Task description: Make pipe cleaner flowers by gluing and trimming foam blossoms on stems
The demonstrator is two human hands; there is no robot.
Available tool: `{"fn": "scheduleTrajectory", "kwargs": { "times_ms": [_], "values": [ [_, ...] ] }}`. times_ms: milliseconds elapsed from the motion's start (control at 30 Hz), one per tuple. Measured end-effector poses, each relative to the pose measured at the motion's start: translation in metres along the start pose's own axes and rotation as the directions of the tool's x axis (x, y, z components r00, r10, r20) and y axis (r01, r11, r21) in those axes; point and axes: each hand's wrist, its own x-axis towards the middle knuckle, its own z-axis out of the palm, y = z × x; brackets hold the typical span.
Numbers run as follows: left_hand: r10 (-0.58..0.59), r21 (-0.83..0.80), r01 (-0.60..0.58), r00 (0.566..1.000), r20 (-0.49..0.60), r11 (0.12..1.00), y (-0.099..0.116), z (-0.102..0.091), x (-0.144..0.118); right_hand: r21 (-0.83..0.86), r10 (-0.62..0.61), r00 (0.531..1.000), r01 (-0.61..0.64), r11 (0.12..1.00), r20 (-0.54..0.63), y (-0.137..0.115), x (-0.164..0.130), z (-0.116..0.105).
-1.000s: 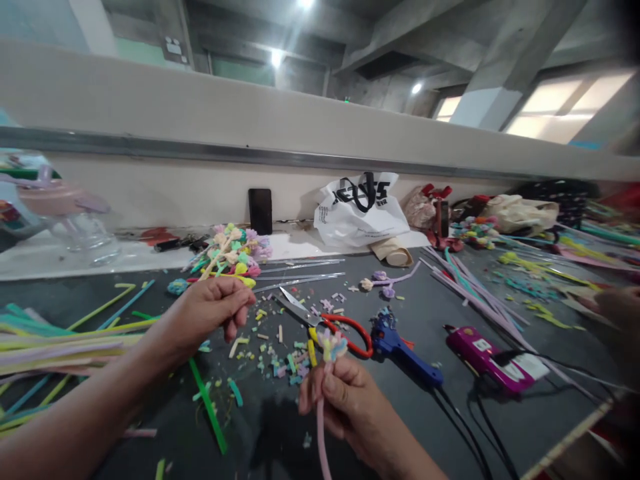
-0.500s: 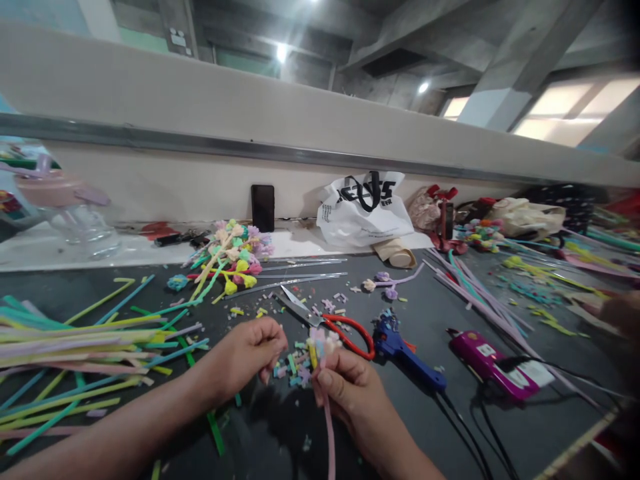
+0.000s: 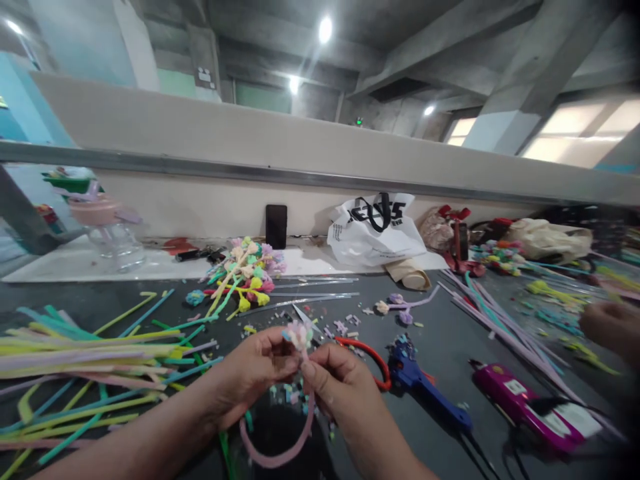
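Note:
My left hand [image 3: 253,377] and my right hand [image 3: 340,383] meet above the dark table [image 3: 440,333], both pinching a small pastel pipe-cleaner flower [image 3: 298,333]. Its pink stem [image 3: 280,453] loops down below my hands. Just behind my right hand lie red-handled scissors [image 3: 365,353], partly hidden. Scattered short pipe-cleaner offcuts [image 3: 345,327] lie around them.
A heap of long coloured pipe cleaners [image 3: 85,353] lies at the left. A bunch of finished flowers [image 3: 245,267] sits behind. A blue glue gun [image 3: 425,390] and a magenta glue gun [image 3: 525,407] lie to the right. Another person's hand [image 3: 610,330] shows at the right edge. A white bag [image 3: 375,227] stands at the back.
My left hand came back from the finished flowers and joined my right hand on the flower. The flower was raised, and its pink stem now bends into a loop.

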Motion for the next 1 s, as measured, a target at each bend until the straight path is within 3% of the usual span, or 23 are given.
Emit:
{"fn": "scheduleTrajectory", "kwargs": {
  "times_ms": [200, 333, 533, 767, 900, 1000],
  "values": [
    [0.038, -0.273, -0.007, 0.994, 0.107, 0.962, 0.005, -0.007, 0.003, 0.101, -0.034, 0.999, 0.037, 0.994, -0.03, 0.02, 0.02, 0.011],
    [0.048, -0.32, -0.011, 0.993, 0.109, 0.947, 0.002, -0.006, 0.006, 0.146, -0.016, 1.0, 0.014, 0.989, 0.013, 0.035, 0.024, 0.002],
    [-0.012, -0.332, 0.04, 0.996, 0.086, 0.942, -0.008, -0.008, 0.011, 0.204, 0.047, 0.996, -0.062, 0.977, 0.078, 0.038, 0.025, -0.004],
    [-0.116, -0.199, 0.121, 0.993, 0.034, 0.973, -0.012, -0.008, 0.012, 0.303, 0.087, 0.99, -0.116, 0.946, 0.109, 0.042, 0.026, -0.004],
    [-0.192, 0.045, 0.194, 0.98, -0.056, 0.98, -0.017, 0.001, 0.008, 0.33, 0.07, 0.998, -0.066, 0.942, 0.001, 0.039, 0.024, -0.007],
    [-0.241, 0.253, 0.262, 0.964, -0.11, 0.932, -0.025, 0.006, 0.007, 0.309, 0.053, 0.991, -0.012, 0.951, -0.123, 0.032, 0.022, -0.011]
  ]
}}
